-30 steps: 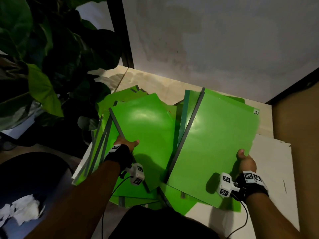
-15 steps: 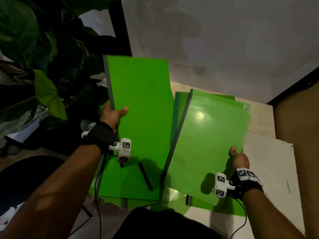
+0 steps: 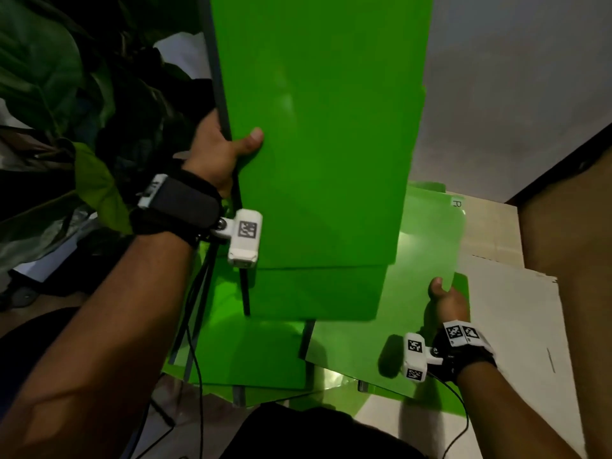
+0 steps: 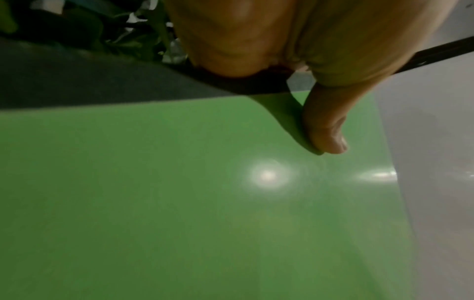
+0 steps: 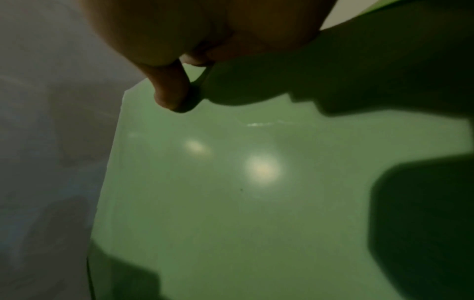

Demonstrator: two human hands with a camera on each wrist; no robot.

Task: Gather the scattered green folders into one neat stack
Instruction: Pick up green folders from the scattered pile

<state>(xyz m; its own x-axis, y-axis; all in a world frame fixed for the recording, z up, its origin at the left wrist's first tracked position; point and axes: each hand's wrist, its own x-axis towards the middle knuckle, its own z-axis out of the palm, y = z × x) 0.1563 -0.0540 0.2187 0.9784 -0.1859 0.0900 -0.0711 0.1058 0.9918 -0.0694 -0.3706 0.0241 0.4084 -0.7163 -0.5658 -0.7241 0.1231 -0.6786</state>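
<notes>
My left hand [image 3: 225, 147] grips a large green folder [image 3: 318, 144] by its dark spine, thumb on the front cover, and holds it raised high and nearly upright in the head view. The left wrist view shows that thumb [image 4: 325, 130] pressed on the green cover [image 4: 179, 203]. My right hand [image 3: 445, 299] pinches the near right edge of a second green folder [image 3: 427, 260], which lies low on the right, partly hidden behind the raised one. In the right wrist view the thumb [image 5: 169, 89] lies on its glossy cover [image 5: 231, 203]. More green folders [image 3: 251, 352] lie scattered below.
A big leafy plant [image 3: 66, 127] stands close on the left. A grey wall [image 3: 513, 94] rises behind. Pale cardboard sheets [image 3: 516, 326] cover the surface to the right, beside a brown panel [image 3: 583, 260]. Cables hang from both wrist cameras.
My left hand has lifted its folder off the pile, up and to the right, so it now overlaps the folder in my right hand. The right hand has stayed nearly still.
</notes>
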